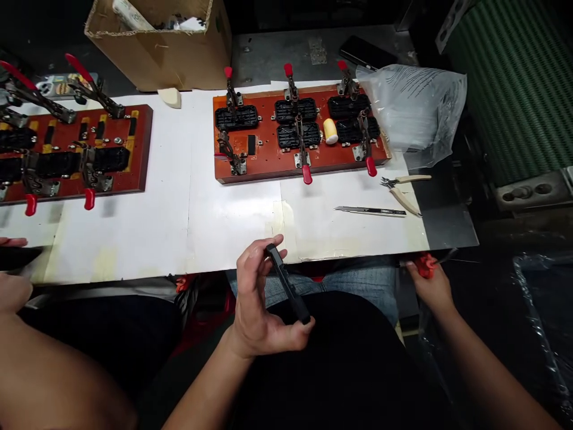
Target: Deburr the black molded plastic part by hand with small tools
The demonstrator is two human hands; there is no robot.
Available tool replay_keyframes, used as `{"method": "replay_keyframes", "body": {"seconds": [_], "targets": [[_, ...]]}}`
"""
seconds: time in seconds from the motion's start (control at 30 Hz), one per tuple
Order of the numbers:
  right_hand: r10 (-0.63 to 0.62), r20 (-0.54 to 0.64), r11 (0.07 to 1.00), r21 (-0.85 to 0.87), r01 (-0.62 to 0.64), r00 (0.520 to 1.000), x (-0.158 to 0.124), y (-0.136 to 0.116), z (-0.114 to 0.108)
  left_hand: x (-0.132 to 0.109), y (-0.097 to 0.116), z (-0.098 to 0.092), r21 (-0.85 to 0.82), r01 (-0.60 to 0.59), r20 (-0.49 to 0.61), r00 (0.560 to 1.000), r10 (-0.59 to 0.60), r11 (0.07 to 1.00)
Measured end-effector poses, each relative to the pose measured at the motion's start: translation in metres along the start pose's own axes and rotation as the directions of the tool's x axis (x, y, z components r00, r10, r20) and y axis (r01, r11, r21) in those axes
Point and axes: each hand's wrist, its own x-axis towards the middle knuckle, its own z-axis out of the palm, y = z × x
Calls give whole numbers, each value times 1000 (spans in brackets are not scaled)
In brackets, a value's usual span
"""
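Note:
My left hand (pixel 268 304) grips a narrow black plastic part (pixel 289 285) by its two ends, tilted on edge above my lap, with the thumb at the lower end and fingers at the upper. Off the table's right front corner, my right hand (pixel 436 289) is closed around a red-handled tool (pixel 426 266) with a thin metal tip pointing right; its exact kind cannot be made out. Ahead lies a red-brown fixture board (pixel 264 167), where red-handled toggle clamps (pixel 301 140) stand over several black plastic parts (pixel 236 117). The front-left spot holds a small black pad (pixel 251 145).
Right of centre lie a craft knife (pixel 371 211) and nippers (pixel 400 194). A yellow-white cylinder (pixel 330 131) rests on the board. Behind are a cardboard box (pixel 165 57), plastic bag (pixel 412 113) and phone (pixel 364 52). A co-worker's arm (pixel 49 364) and second board (pixel 145 149) occupy the left.

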Motion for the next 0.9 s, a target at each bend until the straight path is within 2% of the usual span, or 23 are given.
{"method": "replay_keyframes", "body": {"seconds": [0.13, 0.2, 0.27, 0.33, 0.4, 0.43, 0.5, 0.57, 0.6, 0.67, 0.73, 0.8, 0.9], "targets": [[-93, -65, 990, 96, 99, 993, -43, -14, -31, -10, -2, -5, 96, -18, -28, 999, 21, 995], [-150, -33, 982, 109, 153, 988, -63, -23, -54, -17, 0, -8, 166, -8, -18, 1000, 11, 986], [-236, 47, 965, 126, 229, 971, -75, -33, -76, -25, 5, -13, 238, 5, 9, 1000, -7, 971], [-352, 144, 924, 211, 319, 925, -79, -46, -91, -35, 11, -19, 319, 18, 61, 997, -39, 948], [-467, 258, 865, 332, 376, 846, -77, -63, -95, -50, 15, -27, 421, 41, 130, 986, -105, 906], [-508, 329, 844, 372, 386, 796, -74, -73, -93, -58, 16, -31, 482, 66, 161, 973, -162, 874], [-560, 498, 828, 360, 429, 662, -67, -99, -83, -78, 13, -40, 606, 153, 180, 929, -322, 780], [-557, 658, 790, 233, 567, 507, -62, -129, -69, -99, 7, -49, 694, 255, 165, 854, -493, 673], [-542, 707, 744, 154, 650, 453, -60, -145, -61, -109, 3, -54, 718, 289, 163, 814, -557, 633], [-532, 736, 646, 34, 762, 418, -57, -173, -47, -126, -2, -62, 736, 330, 173, 753, -635, 591], [-565, 726, 604, 38, 796, 393, -56, -195, -36, -139, -4, -68, 735, 351, 182, 722, -668, 580], [-589, 715, 611, 91, 786, 375, -54, -210, -27, -147, -3, -70, 726, 376, 188, 697, -692, 576], [-579, 721, 635, 107, 765, 380, -53, -227, -20, -153, 0, -70, 706, 415, 195, 665, -721, 574]]}}
